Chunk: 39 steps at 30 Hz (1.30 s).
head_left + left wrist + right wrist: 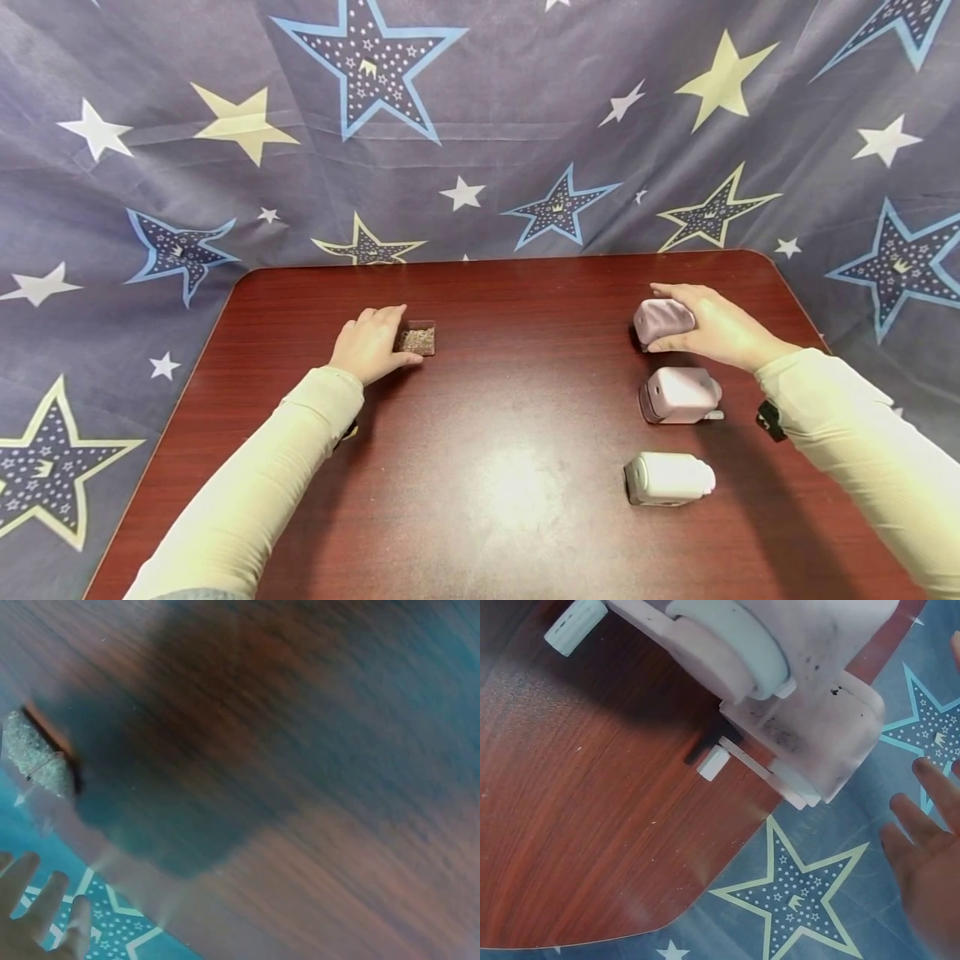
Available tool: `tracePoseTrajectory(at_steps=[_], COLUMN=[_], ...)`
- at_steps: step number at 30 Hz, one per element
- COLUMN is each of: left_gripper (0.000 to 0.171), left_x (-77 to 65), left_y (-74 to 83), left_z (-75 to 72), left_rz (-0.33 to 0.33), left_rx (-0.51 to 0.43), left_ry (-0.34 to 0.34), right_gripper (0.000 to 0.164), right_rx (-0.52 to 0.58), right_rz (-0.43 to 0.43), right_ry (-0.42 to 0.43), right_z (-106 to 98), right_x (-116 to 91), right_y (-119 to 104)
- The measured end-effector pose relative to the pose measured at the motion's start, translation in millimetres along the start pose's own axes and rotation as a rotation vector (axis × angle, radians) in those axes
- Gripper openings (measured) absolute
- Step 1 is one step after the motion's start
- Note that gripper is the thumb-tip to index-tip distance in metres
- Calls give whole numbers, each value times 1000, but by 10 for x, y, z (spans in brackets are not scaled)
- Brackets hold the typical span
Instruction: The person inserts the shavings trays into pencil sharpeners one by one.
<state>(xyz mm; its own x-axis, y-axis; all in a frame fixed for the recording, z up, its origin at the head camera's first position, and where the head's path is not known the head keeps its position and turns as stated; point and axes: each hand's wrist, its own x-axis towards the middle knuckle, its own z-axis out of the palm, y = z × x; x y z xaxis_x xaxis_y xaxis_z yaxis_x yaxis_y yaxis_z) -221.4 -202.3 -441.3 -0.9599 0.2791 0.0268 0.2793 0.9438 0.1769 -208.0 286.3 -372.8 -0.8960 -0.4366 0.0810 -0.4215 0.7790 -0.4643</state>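
left hand (371, 342) spread by little tray (425, 325), mid-left | right hand (712, 327) spread round top pink machine (662, 320), right side | reaching step imo, next needs a grip

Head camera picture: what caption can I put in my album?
Left hand at a small box, right hand at the farthest pink machine.

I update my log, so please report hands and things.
Left hand straddles small tray; right hand straddles farthest pink device; contact unclear; no obstruction visible.

Farthest pink device (664, 320), right; flecks-filled tray (422, 324), left
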Motion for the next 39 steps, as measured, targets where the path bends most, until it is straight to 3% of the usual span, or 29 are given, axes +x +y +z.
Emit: tracePoseTrajectory(at_steps=[9, 18, 29, 39], left_gripper=[97, 92, 69, 65], left_x=[25, 68, 50, 55], left_y=[-20, 16, 2, -19], left_z=[92, 112, 130, 156], left_rz=[-71, -102, -91, -83], left_rx=[-57, -69, -81, -78], left_ry=[-42, -79, -44, -22], right_gripper=[92, 96, 98, 100], right_rx=[-5, -23, -7, -15], right_rz=[27, 40, 90, 104], right_ry=[11, 3, -40, -80], right_z=[20, 26, 49, 116], right_x=[9, 39, 75, 155], right_y=[47, 158, 258, 316])
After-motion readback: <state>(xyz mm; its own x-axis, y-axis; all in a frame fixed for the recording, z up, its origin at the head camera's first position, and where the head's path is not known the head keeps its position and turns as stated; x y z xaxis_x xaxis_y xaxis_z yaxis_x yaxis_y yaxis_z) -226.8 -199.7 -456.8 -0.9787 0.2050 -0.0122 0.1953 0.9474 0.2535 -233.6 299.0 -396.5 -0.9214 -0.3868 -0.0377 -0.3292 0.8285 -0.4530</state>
